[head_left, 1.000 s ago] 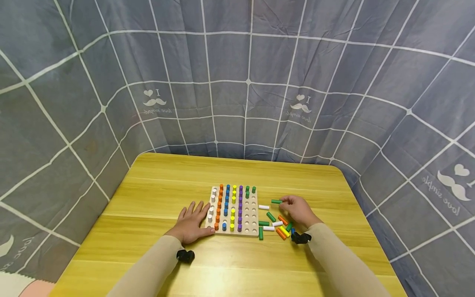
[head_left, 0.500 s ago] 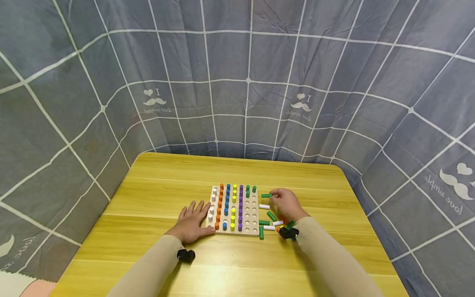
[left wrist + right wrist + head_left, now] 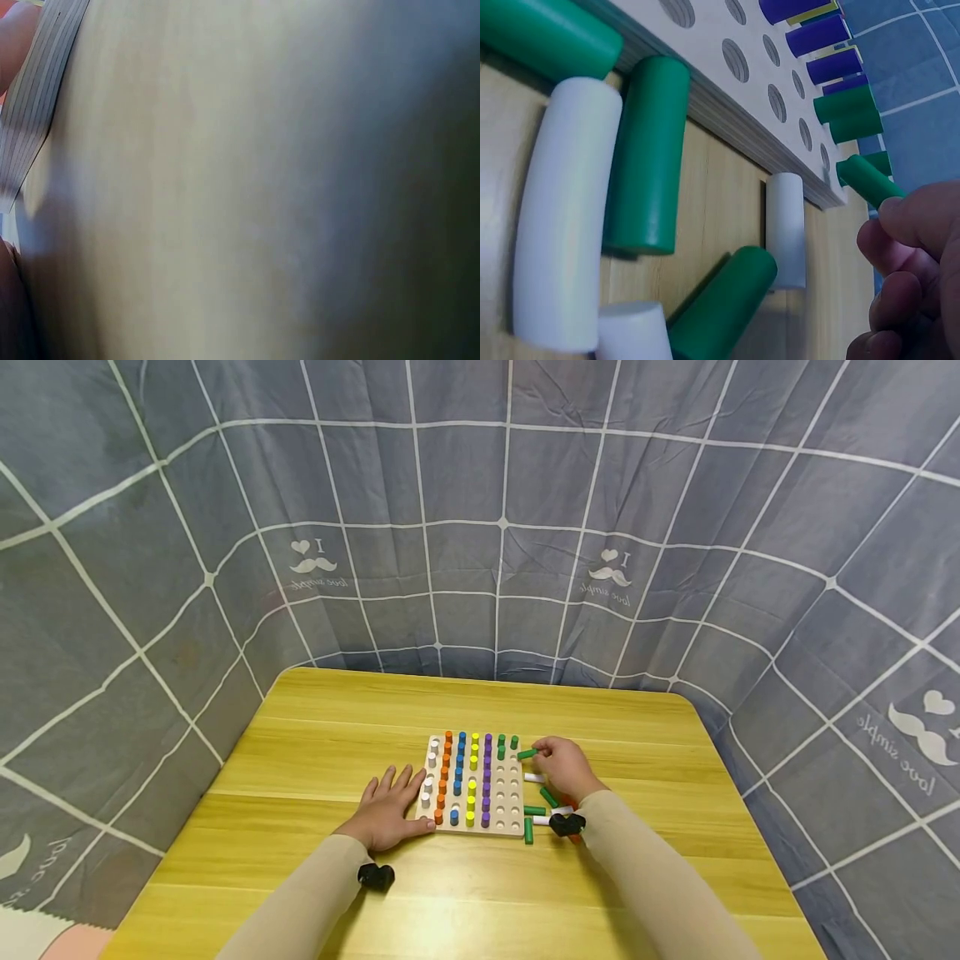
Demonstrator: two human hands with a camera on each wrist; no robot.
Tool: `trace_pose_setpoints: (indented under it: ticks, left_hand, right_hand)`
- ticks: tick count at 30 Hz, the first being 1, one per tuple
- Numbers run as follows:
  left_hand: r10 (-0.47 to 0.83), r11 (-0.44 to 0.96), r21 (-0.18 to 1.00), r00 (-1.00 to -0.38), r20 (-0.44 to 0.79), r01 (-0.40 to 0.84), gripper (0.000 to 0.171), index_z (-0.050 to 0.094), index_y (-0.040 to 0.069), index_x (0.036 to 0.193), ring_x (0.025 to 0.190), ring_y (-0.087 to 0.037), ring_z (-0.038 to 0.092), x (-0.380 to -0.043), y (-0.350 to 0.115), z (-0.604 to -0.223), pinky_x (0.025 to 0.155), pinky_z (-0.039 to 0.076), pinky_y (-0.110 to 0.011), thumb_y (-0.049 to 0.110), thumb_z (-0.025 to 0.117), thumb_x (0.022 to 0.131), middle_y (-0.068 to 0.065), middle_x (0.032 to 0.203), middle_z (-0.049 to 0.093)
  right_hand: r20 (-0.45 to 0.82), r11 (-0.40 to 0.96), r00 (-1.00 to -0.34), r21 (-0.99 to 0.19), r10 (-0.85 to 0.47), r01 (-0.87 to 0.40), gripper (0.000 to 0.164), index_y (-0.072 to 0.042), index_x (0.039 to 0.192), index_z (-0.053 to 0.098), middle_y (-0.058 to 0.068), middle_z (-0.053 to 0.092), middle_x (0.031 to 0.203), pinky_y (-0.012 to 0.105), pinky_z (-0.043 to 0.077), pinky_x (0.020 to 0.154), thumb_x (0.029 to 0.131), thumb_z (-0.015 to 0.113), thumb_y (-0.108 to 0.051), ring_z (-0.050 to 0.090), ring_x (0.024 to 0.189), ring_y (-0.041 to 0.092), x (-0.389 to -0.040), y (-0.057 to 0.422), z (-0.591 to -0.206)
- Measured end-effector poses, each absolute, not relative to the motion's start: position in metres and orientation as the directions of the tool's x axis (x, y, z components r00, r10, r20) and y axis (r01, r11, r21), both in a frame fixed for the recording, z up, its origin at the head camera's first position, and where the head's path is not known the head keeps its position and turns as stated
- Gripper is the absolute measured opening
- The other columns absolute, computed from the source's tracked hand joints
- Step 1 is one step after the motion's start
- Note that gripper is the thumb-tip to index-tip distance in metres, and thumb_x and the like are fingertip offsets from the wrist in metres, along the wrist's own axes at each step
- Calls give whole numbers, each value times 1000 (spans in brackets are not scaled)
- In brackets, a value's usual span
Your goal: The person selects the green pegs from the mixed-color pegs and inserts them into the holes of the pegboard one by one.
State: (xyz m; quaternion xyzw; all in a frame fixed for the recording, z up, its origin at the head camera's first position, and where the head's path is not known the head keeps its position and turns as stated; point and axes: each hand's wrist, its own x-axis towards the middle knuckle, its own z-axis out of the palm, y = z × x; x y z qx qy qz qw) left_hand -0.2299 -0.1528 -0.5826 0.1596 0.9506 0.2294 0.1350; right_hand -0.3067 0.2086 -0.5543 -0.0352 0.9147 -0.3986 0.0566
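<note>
Pinching green peg point(image 3: 528, 754) by right end, right hand point(image 3: 566, 767) nearer; long axis roughly left-right, tip by far right edge of pegboard point(image 3: 507, 789); left hand point(image 3: 384, 818) spread, fingers straight, at left side

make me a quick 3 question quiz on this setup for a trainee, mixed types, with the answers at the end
1. Multiple choice: what colour is the peg in the right hand? a) white b) green c) orange
2. True or false: that peg stands upright in a hole of the board.
3. Short answer: at which side edge of the board is the left hand?

Key:
1. b
2. False; it is tilted and pinched in the hand.
3. The left edge, with the fingers spread.
</note>
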Motion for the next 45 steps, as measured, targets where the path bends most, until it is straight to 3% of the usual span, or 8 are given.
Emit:
trace_pose_setpoints:
  ticks: [15, 20, 27, 45]
  left_hand:
    - [357, 860, 455, -909, -213, 231, 102, 17, 21, 171, 163, -47, 0, -229, -152, -575, 128, 0, -68, 71, 61, 94, -17, 177, 13]
    - [365, 842, 483, -912, -187, 238, 103, 18, 19, 171, 163, -48, 0, -230, -152, -580, 127, -1, -69, 71, 62, 93, -19, 177, 13]
    - [354, 848, 476, -917, -181, 233, 104, 15, 23, 171, 164, -44, -2, -234, -153, -592, 128, -2, -66, 74, 61, 92, -14, 178, 10]
    - [349, 847, 479, -921, -172, 232, 104, 17, 23, 171, 164, -44, -2, -236, -154, -595, 128, -3, -66, 73, 63, 92, -13, 178, 11]
  right_hand:
    - [-97, 719, -989, -695, -110, -12, 23, -6, 120, 75, 4, 71, 95, 34, 52, 78, 100, 67, -13, 59, 82, 20, -314, 198, -555]
    - [-69, 758, -989, -650, -134, -57, 23, -6, 119, 77, 4, 73, 99, 35, 54, 80, 99, 67, -13, 60, 84, 19, -316, 194, -555]
    - [-52, 779, -985, -620, -163, -96, 23, -5, 120, 77, 4, 73, 94, 33, 52, 75, 100, 66, -12, 58, 77, 17, -315, 189, -555]
    - [-74, 737, -988, -674, -139, -53, 21, -4, 120, 76, 4, 68, 91, 29, 50, 72, 102, 67, -13, 58, 79, 18, -316, 184, -553]
